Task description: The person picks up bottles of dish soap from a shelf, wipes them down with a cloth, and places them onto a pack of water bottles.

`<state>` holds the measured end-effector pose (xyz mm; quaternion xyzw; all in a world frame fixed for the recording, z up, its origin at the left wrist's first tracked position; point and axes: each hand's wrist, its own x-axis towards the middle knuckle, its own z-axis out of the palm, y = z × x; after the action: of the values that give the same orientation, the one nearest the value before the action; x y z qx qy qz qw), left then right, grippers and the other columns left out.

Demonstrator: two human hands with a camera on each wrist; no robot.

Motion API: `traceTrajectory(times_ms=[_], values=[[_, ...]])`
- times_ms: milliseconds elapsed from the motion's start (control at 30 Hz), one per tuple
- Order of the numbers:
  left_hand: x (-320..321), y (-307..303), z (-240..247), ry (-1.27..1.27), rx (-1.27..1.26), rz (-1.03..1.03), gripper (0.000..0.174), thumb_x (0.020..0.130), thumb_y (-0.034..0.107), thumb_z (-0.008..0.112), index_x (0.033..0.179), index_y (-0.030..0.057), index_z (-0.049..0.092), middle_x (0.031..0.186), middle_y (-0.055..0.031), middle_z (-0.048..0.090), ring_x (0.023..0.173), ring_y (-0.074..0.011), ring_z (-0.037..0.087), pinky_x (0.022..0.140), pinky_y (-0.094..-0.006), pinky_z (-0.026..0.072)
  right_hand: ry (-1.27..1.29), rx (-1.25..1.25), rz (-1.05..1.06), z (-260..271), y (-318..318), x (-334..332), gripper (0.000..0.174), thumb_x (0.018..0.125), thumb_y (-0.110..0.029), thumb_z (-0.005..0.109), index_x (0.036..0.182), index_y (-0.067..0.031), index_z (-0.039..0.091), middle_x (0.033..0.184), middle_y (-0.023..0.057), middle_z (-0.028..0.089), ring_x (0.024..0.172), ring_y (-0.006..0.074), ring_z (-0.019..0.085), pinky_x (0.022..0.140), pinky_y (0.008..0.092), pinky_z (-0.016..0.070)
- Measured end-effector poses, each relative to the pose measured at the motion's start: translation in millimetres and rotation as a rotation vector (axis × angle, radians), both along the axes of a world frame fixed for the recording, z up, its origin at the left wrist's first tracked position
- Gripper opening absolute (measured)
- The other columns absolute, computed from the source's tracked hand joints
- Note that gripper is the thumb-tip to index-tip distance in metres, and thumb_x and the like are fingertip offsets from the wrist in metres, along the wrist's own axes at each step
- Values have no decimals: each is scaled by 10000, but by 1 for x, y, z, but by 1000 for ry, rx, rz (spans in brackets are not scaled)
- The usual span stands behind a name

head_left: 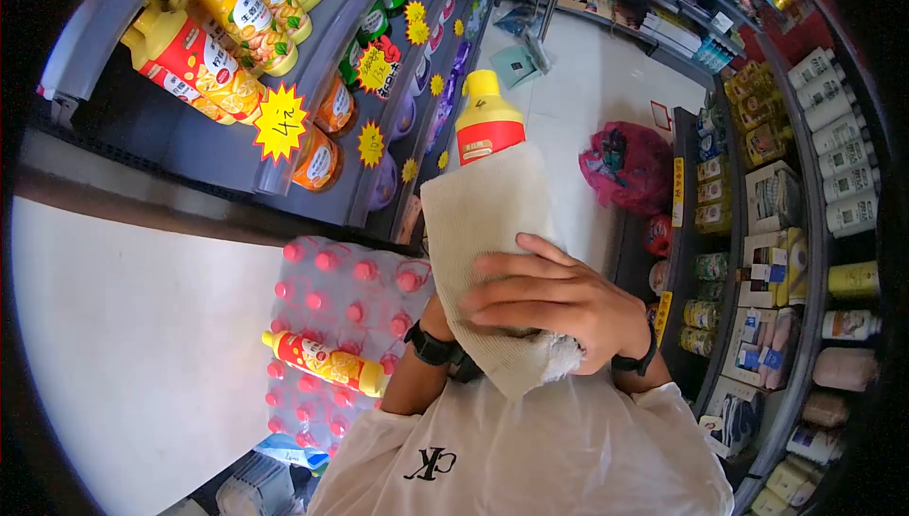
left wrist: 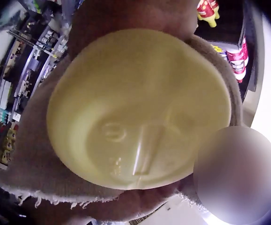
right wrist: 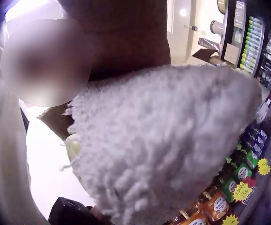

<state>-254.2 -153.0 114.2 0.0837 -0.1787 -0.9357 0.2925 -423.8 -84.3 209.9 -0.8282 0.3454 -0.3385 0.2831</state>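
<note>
A yellow bottle with a red label [head_left: 490,140] points away from the body, its lower part wrapped in a beige cloth [head_left: 483,213]. Across the cloth lies my right hand [head_left: 568,303], gripping it around the bottle with slightly bent fingers. The cloth hides most of my left hand, which holds the bottle from below. In the left wrist view the bottle's pale yellow base [left wrist: 140,108] faces the camera, with my left hand [left wrist: 135,18] against its side. White, fluffy cloth [right wrist: 159,136] fills the right wrist view below my right hand [right wrist: 116,40].
A similar bottle [head_left: 327,363] lies on wrapped pink-capped bottles [head_left: 355,312] at the left. Shelves of bottles with yellow price tags [head_left: 281,125] stand upper left, with stocked shelves [head_left: 805,232] at the right. A pink bag [head_left: 627,168] sits on the aisle floor [head_left: 587,71].
</note>
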Motion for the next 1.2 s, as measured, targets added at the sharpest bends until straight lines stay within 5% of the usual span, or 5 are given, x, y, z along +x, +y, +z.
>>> traceTrajectory(times_ms=[333,467,833,1033,1200], values=[[-9,-7,5,10,20,89,531,1008,427,282,1394,78,384,1299,-104,527,1183,-232,536,993,-384,444,-498,142,149,-13,-7,-23,902,703,-676,674,1270,8,519,1435,223,357,1386,406,240,1094,513,222],[-19,-10,12,17,62,150,533,1005,429,283,1394,79,386,1296,-106,527,1184,-234,535,993,-387,444,32,-20,-409,-11,-9,4,754,703,-486,744,1255,-22,523,1422,198,387,1367,414,278,1105,498,241],[-21,-14,22,-174,-55,201,554,996,462,292,1406,101,384,1373,-135,474,1216,-304,508,1035,-450,412,196,152,-502,-1,2,40,963,735,-279,764,1458,29,207,1534,270,82,1412,482,115,1131,494,184],[-24,-6,22,-284,-599,404,550,1006,412,373,1422,55,342,1381,-132,454,1255,-240,465,1064,-390,375,-33,133,-637,-21,-18,26,842,870,-189,584,1490,36,59,1517,299,141,1419,407,184,1138,406,185],[-31,-4,24,-247,-352,265,501,1022,371,364,1396,38,354,1287,-96,524,1144,-168,542,962,-301,427,-87,91,-705,-17,-26,23,718,904,-138,488,1486,40,107,1473,270,289,1383,351,293,1126,382,198]])
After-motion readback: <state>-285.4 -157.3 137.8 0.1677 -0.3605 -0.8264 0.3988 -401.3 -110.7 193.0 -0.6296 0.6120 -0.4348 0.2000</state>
